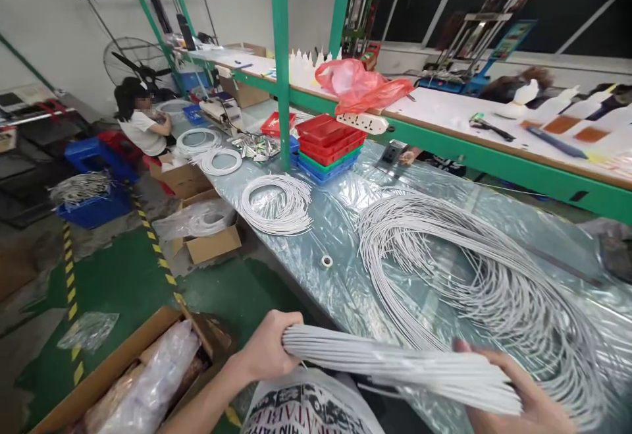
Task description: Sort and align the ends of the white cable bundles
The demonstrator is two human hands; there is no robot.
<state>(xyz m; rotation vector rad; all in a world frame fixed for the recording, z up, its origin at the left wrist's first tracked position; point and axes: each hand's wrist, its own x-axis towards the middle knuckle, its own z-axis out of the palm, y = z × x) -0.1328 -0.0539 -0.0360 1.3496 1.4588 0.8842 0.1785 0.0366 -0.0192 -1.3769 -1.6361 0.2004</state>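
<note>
A thick bundle of white cables (375, 358) stretches across in front of my shirt, over the near edge of the table. My left hand (274, 348) is closed round its left end. Near the right end, my right hand (518, 388) grips the bundle from the far side and below, its fingers partly hidden. Just beyond lies a large loose coil of white cables (390, 289), spread over the plastic-covered table (336, 296). A small white tape roll (326, 261) rests on the plastic, ahead of the bundle.
Coiled cables (276, 223) lie farther along the table by stacked red, green and blue trays (328, 151). A green-framed shelf (494, 151) with bottles runs above. An open carton (118, 368) stands on the floor at left. A seated person (143, 124) works at the far end.
</note>
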